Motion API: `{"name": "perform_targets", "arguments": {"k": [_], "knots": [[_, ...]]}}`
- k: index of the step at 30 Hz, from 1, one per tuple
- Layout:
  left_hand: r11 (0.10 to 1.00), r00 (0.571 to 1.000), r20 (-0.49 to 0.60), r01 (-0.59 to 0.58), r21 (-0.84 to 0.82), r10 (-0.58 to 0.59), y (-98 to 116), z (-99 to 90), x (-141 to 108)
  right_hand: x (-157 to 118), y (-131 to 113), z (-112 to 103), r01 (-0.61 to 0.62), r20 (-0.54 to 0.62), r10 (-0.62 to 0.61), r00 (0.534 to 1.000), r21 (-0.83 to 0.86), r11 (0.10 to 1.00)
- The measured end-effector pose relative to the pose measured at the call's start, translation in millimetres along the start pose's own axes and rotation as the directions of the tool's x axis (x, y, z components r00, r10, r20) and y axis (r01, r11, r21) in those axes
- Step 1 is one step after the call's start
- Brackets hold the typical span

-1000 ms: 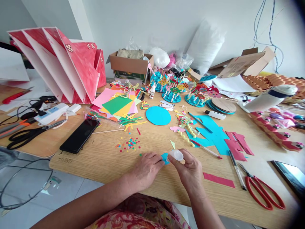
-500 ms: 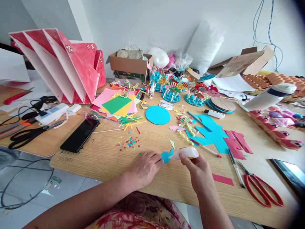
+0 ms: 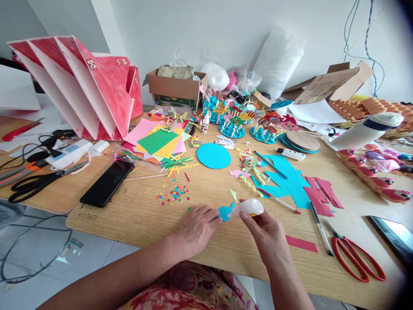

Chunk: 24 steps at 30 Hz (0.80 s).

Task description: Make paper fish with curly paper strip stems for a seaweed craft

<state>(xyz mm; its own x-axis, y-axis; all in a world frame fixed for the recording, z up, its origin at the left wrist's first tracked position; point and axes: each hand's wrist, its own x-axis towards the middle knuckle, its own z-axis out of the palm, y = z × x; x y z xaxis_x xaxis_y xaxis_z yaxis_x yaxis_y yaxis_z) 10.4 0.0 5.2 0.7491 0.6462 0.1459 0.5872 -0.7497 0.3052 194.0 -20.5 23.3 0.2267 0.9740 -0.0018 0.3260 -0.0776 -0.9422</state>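
Your right hand pinches the bottle, likely squeezy. Left hand (pinch unclear) touches the cutout: probably flimsy, edges only.

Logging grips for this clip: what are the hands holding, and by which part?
The right hand holds a white bottle by its body, towards the base. The left hand touches one edge of a blue paper cutout; pinched or pressed, unclear.

At the bottom centre of the frame, the person wears a printed garment, its swirling, irregular shapes in red, pink, yellowish cream and dark maroon. Left forearm, right forearm, left hand and right hand are all bare.
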Motion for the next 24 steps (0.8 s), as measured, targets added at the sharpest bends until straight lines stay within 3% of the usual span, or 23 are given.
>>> {"name": "perform_targets", "arguments": {"k": [5, 7, 15, 24], "knots": [[1.0, 1.0, -0.006, -0.001, 0.003, 0.001, 0.2, -1.2, -0.5, -3.2, 0.8, 5.2, 0.021, -0.149, -0.069, 0.986, -0.304, 0.953], [1.0, 1.0, -0.005, -0.002, 0.005, 0.002, 0.3, -2.5, -0.9, -4.3, -1.2, 7.0, 0.05, -0.175, -0.118, 0.977, -0.351, 0.935], [1.0, 1.0, -0.03, 0.007, 0.005, -0.007, 0.1, 3.0, -0.9, -5.1, -4.6, 13.0, 0.099, -0.132, -0.14, 0.981, -0.273, 0.957], [1.0, 0.999, -0.03, 0.014, -0.017, -0.015, -0.9, 4.3, -2.0, -2.3, -1.7, 13.6, 0.072, -0.087, -0.084, 0.993, -0.133, 0.988]]}}
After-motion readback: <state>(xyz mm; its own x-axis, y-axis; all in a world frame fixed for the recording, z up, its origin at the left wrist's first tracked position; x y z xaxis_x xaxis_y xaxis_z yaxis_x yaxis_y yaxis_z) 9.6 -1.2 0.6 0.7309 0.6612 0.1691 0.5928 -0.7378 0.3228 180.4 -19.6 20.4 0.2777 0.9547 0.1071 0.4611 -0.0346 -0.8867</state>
